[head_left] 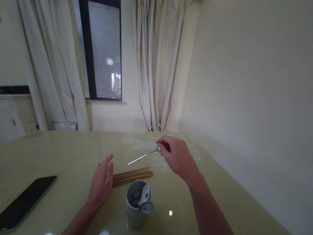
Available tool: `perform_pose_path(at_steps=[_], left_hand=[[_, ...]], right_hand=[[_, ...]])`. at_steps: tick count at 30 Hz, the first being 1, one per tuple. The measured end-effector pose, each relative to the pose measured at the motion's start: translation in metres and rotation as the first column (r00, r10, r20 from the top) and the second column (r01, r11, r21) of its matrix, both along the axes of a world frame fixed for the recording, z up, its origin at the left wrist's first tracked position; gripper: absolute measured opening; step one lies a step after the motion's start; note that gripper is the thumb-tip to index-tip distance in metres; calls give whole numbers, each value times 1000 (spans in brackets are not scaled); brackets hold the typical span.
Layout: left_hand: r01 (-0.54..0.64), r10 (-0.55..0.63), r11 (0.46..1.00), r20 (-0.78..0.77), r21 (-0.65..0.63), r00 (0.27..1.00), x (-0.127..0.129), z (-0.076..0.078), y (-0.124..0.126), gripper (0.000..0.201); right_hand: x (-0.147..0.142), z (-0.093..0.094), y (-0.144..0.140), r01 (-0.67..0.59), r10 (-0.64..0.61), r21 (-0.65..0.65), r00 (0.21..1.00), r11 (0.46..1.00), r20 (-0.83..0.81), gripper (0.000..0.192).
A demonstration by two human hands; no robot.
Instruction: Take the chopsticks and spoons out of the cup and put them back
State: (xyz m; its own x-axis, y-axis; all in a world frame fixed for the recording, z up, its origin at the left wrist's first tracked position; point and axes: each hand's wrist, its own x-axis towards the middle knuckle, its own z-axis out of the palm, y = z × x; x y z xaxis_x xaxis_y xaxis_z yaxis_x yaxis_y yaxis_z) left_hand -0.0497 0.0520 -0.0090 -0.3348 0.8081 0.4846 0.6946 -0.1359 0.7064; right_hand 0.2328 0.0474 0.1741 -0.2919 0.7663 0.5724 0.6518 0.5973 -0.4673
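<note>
A glossy pale-green table (59, 152) is stretching toward a curtained window. My right hand (179, 156) is pinching the bowl end of a metal spoon (144, 156), holding it in the air above the chopsticks (132, 176), handle pointing down-left. My left hand (102, 182) is hovering flat, fingers together, beside the grey utensil cup (137, 204). I'm judging the handle should tip downward and enter beside the porcelain spoon (145, 194). My fingers are hiding the spoon's bowl.

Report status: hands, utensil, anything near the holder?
Right hand pinching metal utensil above table. Left hand open, beside chopsticks. Holder has two spoons inside.
</note>
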Motion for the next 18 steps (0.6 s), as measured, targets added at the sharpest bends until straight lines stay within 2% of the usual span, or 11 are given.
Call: perform_pose_path(at_steps=[3, 6, 8, 13, 16, 18], left_hand=[[122, -101, 979, -133, 161, 986, 16, 14, -15, 56], [258, -224, 960, -246, 114, 943, 26, 17, -23, 52], [291, -270, 955, -235, 62, 934, 29, 14, -22, 49], [309, -297, 948, -141, 71, 945, 20, 8, -12, 40], [250, -239, 965, -128, 79, 963, 6, 4, -2, 36], [191, -183, 981, -132, 47, 974, -6, -2, 5, 34]], right_hand=[[-20, -11, 2, -25, 26, -20, 997, 999, 68, 18], [-37, -19, 0, -53, 57, -42, 993, 998, 103, 18], [-44, -24, 0, -75, 82, -66, 990, 995, 113, 18], [-51, -30, 2, -77, 93, -146, 990, 986, 107, 19], [-43, -25, -3, -56, 75, -160, 990, 986, 120, 23], [-30, -17, -12, -74, 108, -198, 980, 977, 166, 32]])
